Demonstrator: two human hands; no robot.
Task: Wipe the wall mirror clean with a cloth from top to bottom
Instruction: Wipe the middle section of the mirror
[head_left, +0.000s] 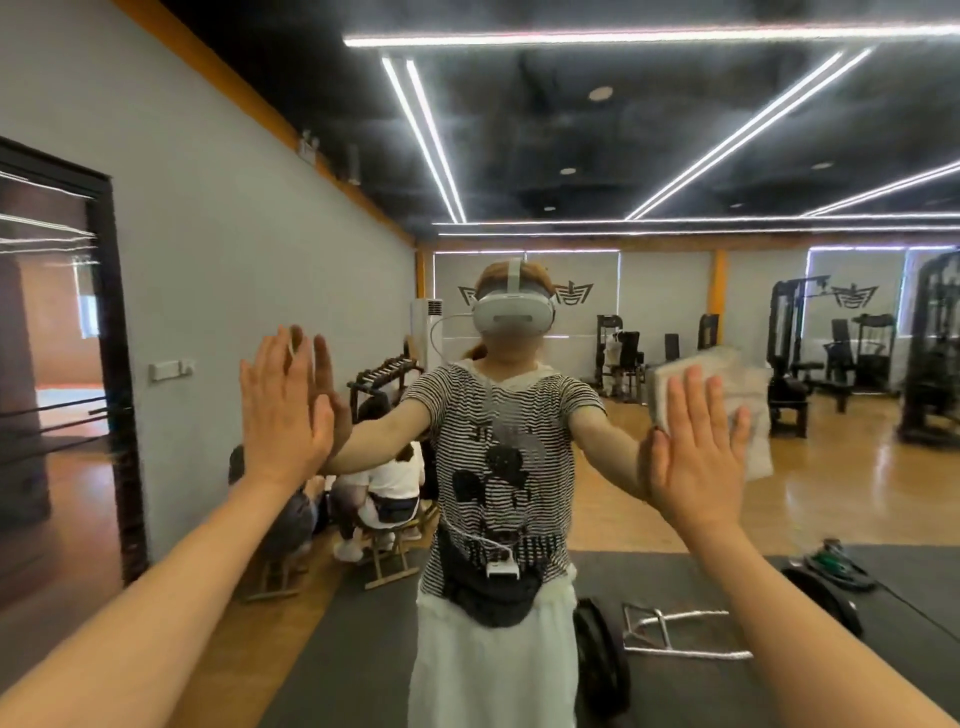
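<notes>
The right hand (696, 457) presses its straight fingers (680, 400) flat on the soft, light cloth (748, 384) against the mirror (675, 156), the left hand (283, 410) rests flat and bare on the glass, and the cloth likely needs a flat palm.

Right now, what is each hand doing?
Left hand: open, fingers straight, flat against the mirror, holding nothing.
Right hand: open, straight fingers pressing the cloth against the mirror.

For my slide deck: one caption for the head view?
Right hand presses a cloth flat on the mirror; left hand rests open on the glass.
</notes>
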